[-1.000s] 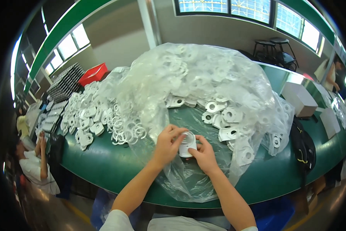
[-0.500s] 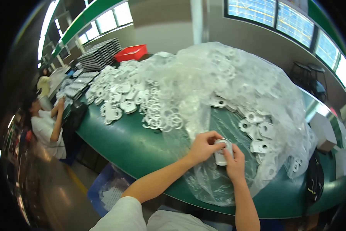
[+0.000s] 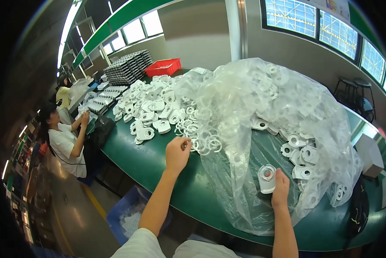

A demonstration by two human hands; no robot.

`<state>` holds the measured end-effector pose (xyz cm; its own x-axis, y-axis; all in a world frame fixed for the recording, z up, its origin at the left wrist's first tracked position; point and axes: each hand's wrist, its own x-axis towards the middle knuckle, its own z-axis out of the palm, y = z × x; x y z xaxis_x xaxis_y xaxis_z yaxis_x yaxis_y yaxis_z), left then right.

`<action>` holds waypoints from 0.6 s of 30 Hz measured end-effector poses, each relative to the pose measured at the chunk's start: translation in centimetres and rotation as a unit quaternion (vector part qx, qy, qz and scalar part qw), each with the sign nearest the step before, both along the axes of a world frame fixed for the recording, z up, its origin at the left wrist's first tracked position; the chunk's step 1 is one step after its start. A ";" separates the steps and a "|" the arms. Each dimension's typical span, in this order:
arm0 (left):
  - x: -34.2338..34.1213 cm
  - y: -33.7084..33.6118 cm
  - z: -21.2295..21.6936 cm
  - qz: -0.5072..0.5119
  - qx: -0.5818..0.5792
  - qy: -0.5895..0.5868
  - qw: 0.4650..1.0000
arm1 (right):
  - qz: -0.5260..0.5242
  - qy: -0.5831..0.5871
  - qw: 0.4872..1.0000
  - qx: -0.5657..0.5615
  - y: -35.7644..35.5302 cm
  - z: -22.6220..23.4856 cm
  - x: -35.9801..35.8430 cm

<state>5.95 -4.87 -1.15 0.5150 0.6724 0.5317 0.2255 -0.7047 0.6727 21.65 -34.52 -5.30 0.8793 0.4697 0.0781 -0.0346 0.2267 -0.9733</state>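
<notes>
Reaching out with our left hand [image 3: 177, 151], we pinch at a white ring [image 3: 188, 144] on the near edge of the loose ring pile [image 3: 198, 131]; whether the fingers have closed on it we cannot tell. Our right hand [image 3: 280, 190] grasps one white plastic housing [image 3: 267, 178], standing upright on the clear plastic bag [image 3: 261, 107] to the right. We judge this the ring-fetching step; next the ring must be carried right to the housing. Rings and housings [image 3: 150, 107] lie too heaped to count. One red bin [image 3: 163, 67] sits far left.
</notes>
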 end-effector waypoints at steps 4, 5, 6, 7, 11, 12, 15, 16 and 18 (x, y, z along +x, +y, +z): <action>0.9 1.5 0.3 0.032 0.098 0.116 0.988 | 0.027 -0.006 0.999 0.018 -0.2 0.0 0.2; 1.1 1.8 0.5 0.051 0.085 0.136 0.986 | 0.047 0.009 0.998 0.029 -0.2 0.5 0.0; 1.2 2.0 0.6 0.070 0.072 0.156 0.983 | 0.067 0.025 0.997 0.040 -0.2 1.1 -0.2; 0.8 3.1 0.2 0.059 0.108 0.081 0.989 | 0.065 0.023 0.997 0.044 -0.2 2.1 -0.6; 1.5 1.3 3.7 -0.008 -0.007 -0.048 0.999 | 0.132 0.088 0.987 0.006 -0.5 3.3 -1.0; 1.8 -0.3 5.1 -0.020 -0.012 -0.047 0.999 | 0.143 0.083 0.986 0.003 -0.4 2.9 -1.0; 3.9 -6.2 7.5 -0.173 -0.014 -0.087 0.981 | 0.165 0.104 0.981 0.004 -0.3 2.5 -0.8; 5.0 -8.1 7.6 -0.233 -0.006 -0.095 0.968 | 0.184 0.104 0.977 0.000 -0.4 2.7 -0.6; 7.6 -11.2 7.0 -0.333 0.028 -0.074 0.940 | 0.188 0.100 0.977 -0.008 -0.5 2.8 -0.5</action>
